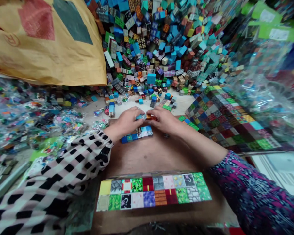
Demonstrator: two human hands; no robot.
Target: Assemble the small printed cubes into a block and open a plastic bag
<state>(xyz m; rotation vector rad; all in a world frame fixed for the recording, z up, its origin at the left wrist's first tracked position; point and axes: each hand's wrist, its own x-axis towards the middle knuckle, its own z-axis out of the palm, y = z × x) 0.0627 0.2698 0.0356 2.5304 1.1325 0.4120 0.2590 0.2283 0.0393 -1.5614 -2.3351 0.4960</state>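
Note:
My left hand [127, 121] and my right hand [166, 120] meet in the middle of the view, fingers closed on opposite ends of a short row of patterned cubes [146, 116]. The row lies level between them, and the fingers hide part of it. Just below, partly covered by my left hand, a small group of blue and white cubes [138, 133] sits on the brown board [144, 157]. Nearer to me lies a two-row strip of patterned cubes [154, 192], with printed faces upward.
A big heap of loose cubes [152, 52] rises behind my hands. A large slab of joined cubes [230, 120] leans at the right, beside clear plastic bags [267, 85]. A yellow bag [51, 55] stands at the upper left, above small wrapped pieces [39, 111].

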